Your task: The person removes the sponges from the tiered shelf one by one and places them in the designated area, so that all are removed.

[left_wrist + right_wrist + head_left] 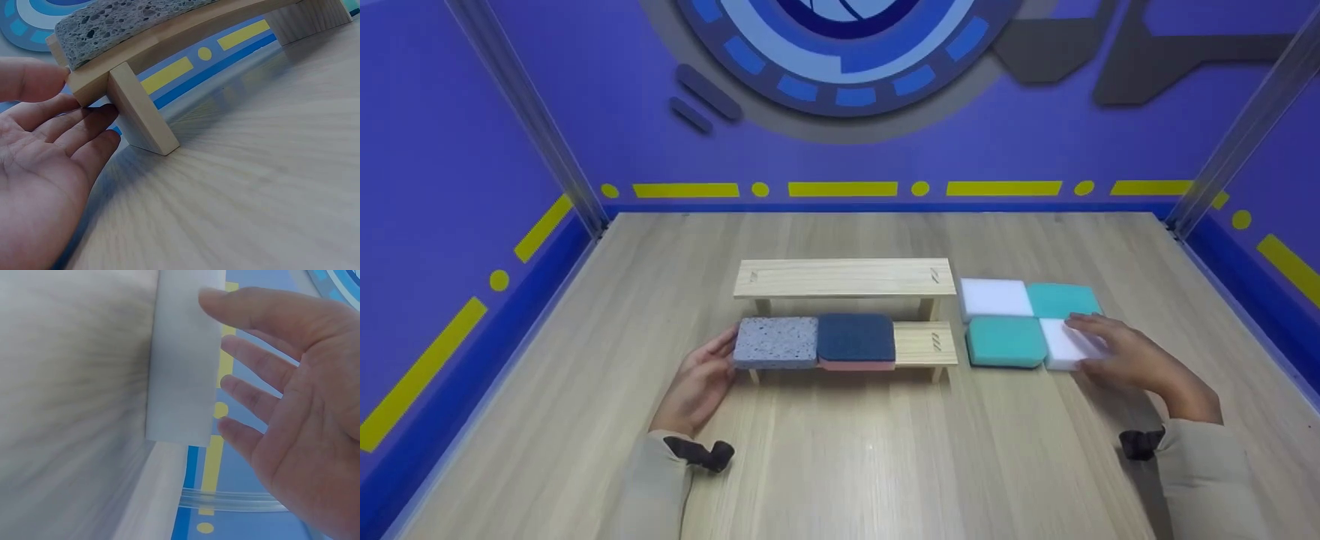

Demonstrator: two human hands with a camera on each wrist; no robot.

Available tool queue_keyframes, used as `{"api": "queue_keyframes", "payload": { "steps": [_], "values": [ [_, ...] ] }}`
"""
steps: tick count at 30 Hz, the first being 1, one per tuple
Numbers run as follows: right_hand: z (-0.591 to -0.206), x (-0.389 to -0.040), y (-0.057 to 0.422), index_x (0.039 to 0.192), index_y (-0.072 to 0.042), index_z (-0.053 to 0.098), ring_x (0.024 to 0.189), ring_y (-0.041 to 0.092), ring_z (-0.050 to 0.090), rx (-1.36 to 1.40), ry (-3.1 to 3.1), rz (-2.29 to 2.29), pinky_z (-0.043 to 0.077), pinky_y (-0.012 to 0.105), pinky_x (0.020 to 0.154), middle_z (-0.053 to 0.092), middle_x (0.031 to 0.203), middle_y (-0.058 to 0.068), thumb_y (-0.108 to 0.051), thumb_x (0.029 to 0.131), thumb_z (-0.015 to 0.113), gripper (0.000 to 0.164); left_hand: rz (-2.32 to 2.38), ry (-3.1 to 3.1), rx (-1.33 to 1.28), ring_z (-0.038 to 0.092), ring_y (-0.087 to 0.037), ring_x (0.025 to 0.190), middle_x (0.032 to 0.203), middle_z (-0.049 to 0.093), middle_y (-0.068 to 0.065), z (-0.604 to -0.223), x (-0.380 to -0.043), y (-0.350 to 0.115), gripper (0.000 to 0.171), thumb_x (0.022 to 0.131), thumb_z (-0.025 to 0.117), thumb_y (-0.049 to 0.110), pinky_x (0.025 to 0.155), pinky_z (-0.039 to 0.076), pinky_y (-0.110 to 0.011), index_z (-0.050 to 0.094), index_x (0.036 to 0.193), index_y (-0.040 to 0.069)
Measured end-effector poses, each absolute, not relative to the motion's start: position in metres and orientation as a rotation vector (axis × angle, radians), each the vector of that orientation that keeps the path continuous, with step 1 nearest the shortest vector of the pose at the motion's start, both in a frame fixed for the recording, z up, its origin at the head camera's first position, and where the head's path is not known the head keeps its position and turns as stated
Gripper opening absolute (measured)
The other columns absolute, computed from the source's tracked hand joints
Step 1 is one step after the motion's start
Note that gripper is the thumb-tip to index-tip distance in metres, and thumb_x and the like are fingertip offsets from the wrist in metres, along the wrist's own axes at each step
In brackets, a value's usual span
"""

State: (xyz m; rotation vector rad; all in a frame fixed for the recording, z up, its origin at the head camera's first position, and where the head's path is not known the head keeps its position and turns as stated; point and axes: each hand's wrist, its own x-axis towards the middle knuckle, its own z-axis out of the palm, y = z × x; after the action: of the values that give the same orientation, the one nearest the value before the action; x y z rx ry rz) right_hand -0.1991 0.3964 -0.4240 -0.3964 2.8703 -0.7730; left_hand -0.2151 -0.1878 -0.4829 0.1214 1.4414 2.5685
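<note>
Head view, white sponge: white rectangular foam block (1062, 348), flat on the pale wood-grain bench (840, 465), at the near right corner of a two-by-two group and partly under the right hand (1140, 361).
Right fingers: spread, not closed; in the right wrist view the thumb overlaps the block's side and the other fingertips lie along its upper edge. Firm contact cannot be confirmed. The spread appears suited to spanning the block.
Adjoining sponges: teal block with dark underside (1006, 341) just beside it; second white foam block (996, 298) and second teal block (1063, 300) behind. Close, flat placement presumably keeps all four within the right hand's reach.
Front rack: low pale wooden board on legs (915, 343), beyond the near teal block, its far end held by the left hand (701, 382).
Left fingers: thumb against the board's end, the others extended beneath, lightly pinching it; judged a steadying hold.
Rack load: grey speckled porous block (776, 341) at the held end; dark navy sponge with pink lower layer (856, 337) beside it. Both lie flat, presumably for stable seating.
Rear rack: similar pale wooden board on legs (844, 277), behind the front rack; whether joined to it, cannot tell.
</note>
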Motion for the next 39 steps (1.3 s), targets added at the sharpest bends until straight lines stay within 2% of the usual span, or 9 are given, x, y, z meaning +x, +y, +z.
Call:
{"api": "queue_keyframes", "payload": {
  "steps": [9, 16, 19, 27, 38, 39],
  "values": [
    [-0.415, -0.198, 0.393, 0.144, 0.003, 0.038, 0.136, 0.054, 0.023, -0.364, 2.885, -0.825, 0.022, 0.071, 0.106, 0.031, 0.148, 0.033, -0.020, 0.087, 0.068, 0.068, 2.558, 1.443, 0.135, 0.057, -0.013, 0.118, 0.155, 0.019, -0.028, -0.483, -0.215, -0.189, 0.069, 0.080, 0.030, -0.021, 0.100, 0.047, -0.023, 0.018, 0.147, -0.012],
    [-0.407, -0.196, 0.384, 0.143, 0.001, 0.040, 0.134, 0.055, 0.027, -0.409, 2.941, -0.902, 0.027, 0.072, 0.103, 0.035, 0.146, 0.033, -0.027, 0.090, 0.065, 0.065, 2.576, 1.446, 0.121, 0.057, -0.013, 0.116, 0.145, 0.037, -0.021, -0.484, -0.215, -0.189, 0.068, 0.080, 0.030, -0.021, 0.100, 0.047, -0.022, 0.017, 0.147, -0.014],
    [-0.404, -0.196, 0.379, 0.143, 0.000, 0.042, 0.134, 0.054, 0.029, -0.422, 2.976, -0.921, 0.028, 0.072, 0.102, 0.038, 0.145, 0.032, -0.029, 0.091, 0.064, 0.063, 2.587, 1.429, 0.102, 0.058, -0.014, 0.116, 0.142, 0.041, -0.018, -0.484, -0.216, -0.189, 0.068, 0.080, 0.030, -0.020, 0.100, 0.047, -0.022, 0.018, 0.147, -0.013],
    [-0.400, -0.198, 0.363, 0.140, -0.002, 0.047, 0.131, 0.049, 0.037, -0.543, 3.073, -0.958, 0.034, 0.069, 0.100, 0.046, 0.141, 0.026, -0.023, 0.090, 0.066, 0.057, 2.575, 1.423, 0.104, 0.057, -0.015, 0.117, 0.151, 0.029, -0.025, -0.482, -0.215, -0.188, 0.069, 0.080, 0.030, -0.020, 0.103, 0.046, -0.024, 0.018, 0.147, -0.012],
    [-0.392, -0.199, 0.342, 0.137, -0.008, 0.052, 0.125, 0.038, 0.048, -0.683, 3.200, -0.964, 0.041, 0.057, 0.098, 0.057, 0.134, 0.017, -0.019, 0.087, 0.069, 0.054, 2.574, 1.442, 0.102, 0.057, -0.015, 0.116, 0.143, 0.043, -0.017, -0.483, -0.215, -0.189, 0.069, 0.079, 0.030, -0.021, 0.100, 0.047, -0.024, 0.020, 0.146, -0.013],
    [-0.391, -0.199, 0.340, 0.137, -0.008, 0.053, 0.125, 0.036, 0.049, -0.695, 3.206, -0.964, 0.043, 0.050, 0.101, 0.057, 0.134, 0.016, -0.020, 0.087, 0.070, 0.054, 2.578, 1.436, 0.099, 0.058, -0.015, 0.116, 0.141, 0.044, -0.016, -0.483, -0.215, -0.189, 0.068, 0.079, 0.031, -0.021, 0.100, 0.048, -0.024, 0.020, 0.146, -0.013]
  ]
}}
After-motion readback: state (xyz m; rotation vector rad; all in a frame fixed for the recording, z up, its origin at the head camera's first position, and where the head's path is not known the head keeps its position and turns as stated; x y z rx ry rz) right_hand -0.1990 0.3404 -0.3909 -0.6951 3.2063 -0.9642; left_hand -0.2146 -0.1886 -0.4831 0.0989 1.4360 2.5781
